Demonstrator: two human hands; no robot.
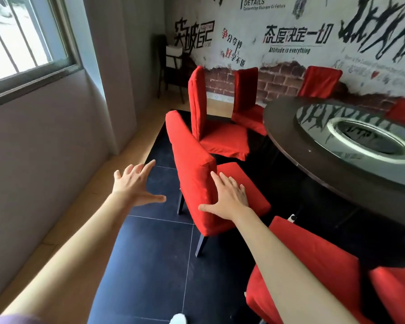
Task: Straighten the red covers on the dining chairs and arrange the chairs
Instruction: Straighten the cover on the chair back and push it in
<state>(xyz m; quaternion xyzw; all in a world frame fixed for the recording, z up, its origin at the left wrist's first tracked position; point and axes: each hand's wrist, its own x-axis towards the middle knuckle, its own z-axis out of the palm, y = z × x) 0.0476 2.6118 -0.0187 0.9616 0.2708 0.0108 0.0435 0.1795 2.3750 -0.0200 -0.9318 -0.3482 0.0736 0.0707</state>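
I am looking down at a strip of dark tiled floor [154, 253] lying open between the grey wall [45, 148] on the left and the row of red-covered chairs, giving free room on that side. The nearest chair [197, 183] is standing with its back toward me and its seat facing the round tabletop [290, 146], whose dark rim is curving close to the seat's far edge. My right hand [229, 197] is resting flat on the side edge of that chair's back, fingers straight and spread, thumb lying across the red cover; the grip is released, not clutching the cloth. My left hand [136, 183] is hovering apart from the chair over the floor, fingers splayed wide, holding nothing. A second chair [211, 127] is standing just beyond, angled, with its seat cover looking rumpled. Another chair [313, 277] is being cut off at the lower right, partly hidden by my right forearm. More red backs are showing beyond the tabletop, half hidden.
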